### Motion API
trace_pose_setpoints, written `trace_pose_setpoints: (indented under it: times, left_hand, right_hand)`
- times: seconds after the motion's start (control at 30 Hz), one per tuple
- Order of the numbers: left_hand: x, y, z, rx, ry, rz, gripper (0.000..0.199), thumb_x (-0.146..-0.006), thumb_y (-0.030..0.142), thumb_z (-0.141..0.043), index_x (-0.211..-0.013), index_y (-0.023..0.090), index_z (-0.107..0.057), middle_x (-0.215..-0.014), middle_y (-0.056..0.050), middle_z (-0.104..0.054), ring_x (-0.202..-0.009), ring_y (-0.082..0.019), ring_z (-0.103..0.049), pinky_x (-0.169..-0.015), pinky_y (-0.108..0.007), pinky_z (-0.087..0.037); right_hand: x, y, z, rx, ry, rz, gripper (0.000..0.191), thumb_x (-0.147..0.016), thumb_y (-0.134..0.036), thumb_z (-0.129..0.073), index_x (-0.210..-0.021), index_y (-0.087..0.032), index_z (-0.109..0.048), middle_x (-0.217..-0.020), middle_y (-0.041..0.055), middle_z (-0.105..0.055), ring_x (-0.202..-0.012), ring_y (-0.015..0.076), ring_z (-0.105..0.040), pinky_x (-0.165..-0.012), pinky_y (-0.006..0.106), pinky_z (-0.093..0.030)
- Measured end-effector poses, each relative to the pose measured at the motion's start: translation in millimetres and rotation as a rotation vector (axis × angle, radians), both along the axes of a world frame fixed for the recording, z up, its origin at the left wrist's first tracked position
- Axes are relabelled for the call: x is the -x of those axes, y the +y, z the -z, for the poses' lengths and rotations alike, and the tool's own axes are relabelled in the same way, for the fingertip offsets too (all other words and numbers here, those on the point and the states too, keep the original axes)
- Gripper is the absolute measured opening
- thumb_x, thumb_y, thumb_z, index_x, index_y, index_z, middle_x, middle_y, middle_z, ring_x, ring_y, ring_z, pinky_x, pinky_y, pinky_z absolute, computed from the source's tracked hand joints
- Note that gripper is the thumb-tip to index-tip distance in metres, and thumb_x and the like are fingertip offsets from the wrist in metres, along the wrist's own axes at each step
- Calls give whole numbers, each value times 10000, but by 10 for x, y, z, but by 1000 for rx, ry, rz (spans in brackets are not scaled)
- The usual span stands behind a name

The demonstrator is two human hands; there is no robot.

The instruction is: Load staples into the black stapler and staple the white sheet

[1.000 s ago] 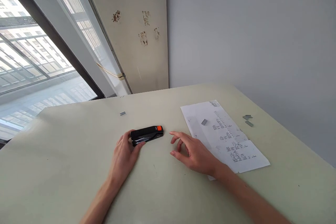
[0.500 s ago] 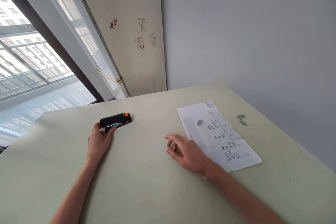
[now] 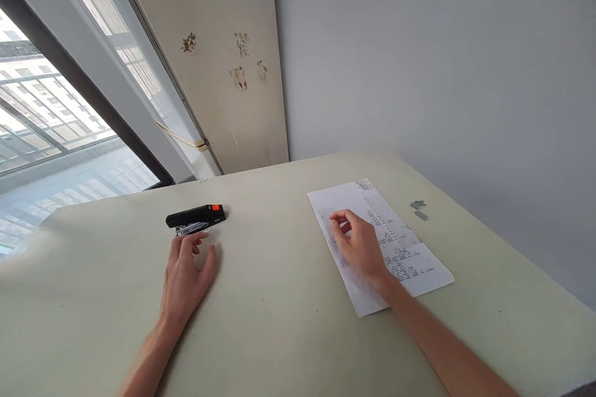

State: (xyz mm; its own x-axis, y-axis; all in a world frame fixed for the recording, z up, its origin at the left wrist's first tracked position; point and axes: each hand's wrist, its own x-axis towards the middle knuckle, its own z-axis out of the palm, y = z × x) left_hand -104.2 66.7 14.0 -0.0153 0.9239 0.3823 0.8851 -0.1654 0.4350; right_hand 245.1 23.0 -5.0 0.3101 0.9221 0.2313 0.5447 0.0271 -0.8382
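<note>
A black stapler with an orange patch lies on its side at the left of the table, its metal part facing me. Just in front of it is my left hand, holding nothing, with fingers bent and thumb apart. My right hand is over the printed sheet of paper, thumb and fingertips brought together. The small grey strip of staples seen on the sheet before is hidden by this hand, and whether the fingers hold it cannot be made out.
Several grey strips of staples lie right of the paper, near the table's right edge. Behind the pale table are a grey wall and a stained beige panel. A window stands at the left.
My left hand has let go of the stapler and drawn back toward me. My right hand has moved right and forward onto the paper, covering the strip of staples. The view has shifted slightly.
</note>
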Motion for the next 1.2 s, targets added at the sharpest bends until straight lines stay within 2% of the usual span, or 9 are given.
trace_pose_setpoints:
  times: [0.13, 0.27, 0.47, 0.6, 0.7, 0.8, 0.93, 1.07, 1.2]
  left_hand:
    - [-21, 18, 19, 134, 53, 129, 289, -970, 478, -496, -1041, 265, -677, -891, -15, -655, -676, -174, -579, -652, -296, -482]
    - [-16, 17, 38, 210, 70, 174, 298, -982, 505, -492, -1037, 280, -679, -786, 9, -672, -624, -177, -575, -628, -289, -463]
    - [-16, 2, 24, 203, 75, 175, 303, -992, 508, -473, -1028, 286, -676, -798, 11, -691, -622, -179, -587, -627, -288, -458]
    - [-18, 5, 16, 192, 83, 195, 314, -1003, 505, -454, -1028, 281, -673, -772, 10, -685, -618, -183, -597, -630, -289, -458]
    - [-24, 2, 11, 185, 88, 198, 315, -1009, 498, -445, -1041, 282, -671, -768, 15, -686, -644, -186, -618, -634, -285, -460]
    - [-24, -4, 12, 189, 95, 201, 305, -1013, 485, -441, -1060, 282, -665, -788, 20, -696, -656, -180, -628, -631, -279, -459]
    - [-9, -15, 24, 186, 97, 205, 286, -1017, 461, -439, -1059, 285, -660, -791, 29, -700, -661, -174, -636, -630, -276, -457]
    - [-1, -29, 33, 175, 103, 206, 275, -1026, 448, -435, -1057, 282, -653, -773, 29, -691, -673, -181, -650, -629, -281, -461]
    - [-53, -54, 52, 100, 124, 256, 258, -1036, 411, -440, -1050, 261, -649, -870, -6, -718, -776, -201, -680, -712, -304, -498]
  right_hand:
    - [40, 13, 61, 20, 11, -59, 244, -984, -403, -527, -971, -224, -692, -876, 48, -763, -648, 189, -678, -618, 321, -537]
    - [105, -6, 47, 13, 33, -110, 237, -998, -395, -524, -984, -231, -694, -872, 35, -753, -670, 183, -682, -605, 298, -545]
    - [19, 4, -17, -5, 14, -91, 274, -1034, -420, -488, -1025, -225, -680, -895, 38, -749, -665, 173, -688, -601, 287, -559]
    - [-181, 73, 48, -25, -89, 49, 274, -1013, -420, -496, -1082, -208, -655, -1050, 96, -733, -885, 239, -695, -743, 365, -561]
    - [-305, 113, 139, -21, -178, 119, 322, -945, -445, -586, -1145, -201, -647, -1182, 137, -683, -1076, 311, -634, -853, 442, -533]
    - [-346, 123, 214, -1, -234, 123, 346, -895, -479, -651, -1122, -219, -671, -1214, 133, -659, -1162, 338, -595, -855, 438, -526]
    - [-315, 121, 257, 16, -268, 114, 297, -900, -483, -649, -1060, -237, -692, -1187, 111, -658, -1155, 326, -610, -801, 407, -533]
    - [-265, 126, 276, 15, -268, 86, 266, -929, -465, -632, -1053, -238, -694, -1176, 94, -667, -1109, 299, -643, -826, 408, -544]
    - [-190, 123, 299, 11, -244, 34, 277, -944, -473, -635, -1074, -237, -700, -1191, 91, -670, -1064, 275, -667, -841, 407, -562]
